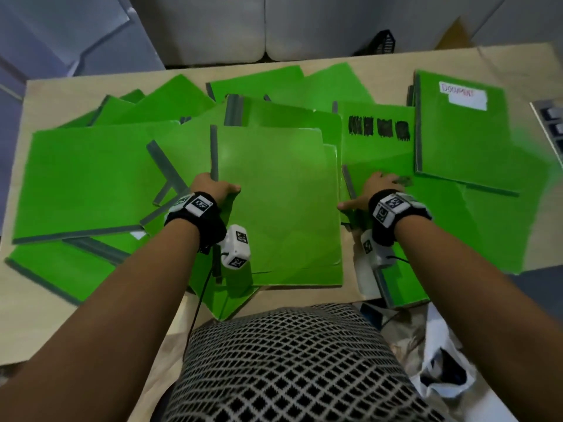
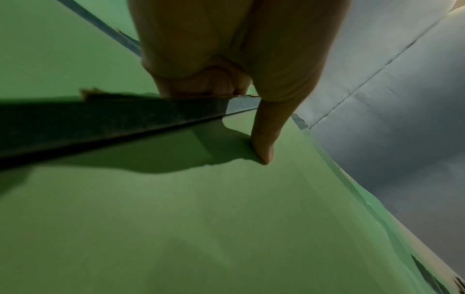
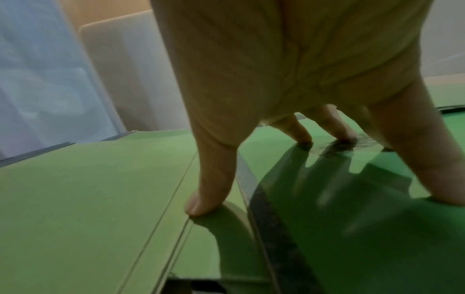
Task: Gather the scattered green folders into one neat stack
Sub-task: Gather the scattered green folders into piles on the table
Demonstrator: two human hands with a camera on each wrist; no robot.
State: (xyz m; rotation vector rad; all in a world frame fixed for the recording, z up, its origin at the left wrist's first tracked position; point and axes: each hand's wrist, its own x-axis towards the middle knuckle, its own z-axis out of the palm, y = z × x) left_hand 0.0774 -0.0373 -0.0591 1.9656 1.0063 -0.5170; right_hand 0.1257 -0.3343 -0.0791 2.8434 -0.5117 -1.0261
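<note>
Several green folders with grey spines lie scattered and overlapping across the table [image 1: 91, 324]. A small pile of them sits in the middle, topped by one plain green folder [image 1: 280, 208]. My left hand [image 1: 213, 187] grips that top folder at its left grey spine [image 2: 113, 119], thumb [image 2: 264, 143] on the cover and fingers curled under the edge. My right hand [image 1: 374, 193] rests spread on a lower folder [image 3: 352, 238] just right of the pile, thumb [image 3: 208, 195] touching the pile's right edge. A folder with black scribbles [image 1: 377, 138] and one with a white label [image 1: 463, 129] lie further right.
Beyond the far table edge stand pale cabinets [image 1: 213, 25] and a black wire basket [image 1: 385, 41]. A grey keyboard-like device [image 1: 551, 117] sits at the right edge. White plastic bags [image 1: 438, 360] lie below the table's near right corner. My patterned clothing [image 1: 289, 367] fills the bottom.
</note>
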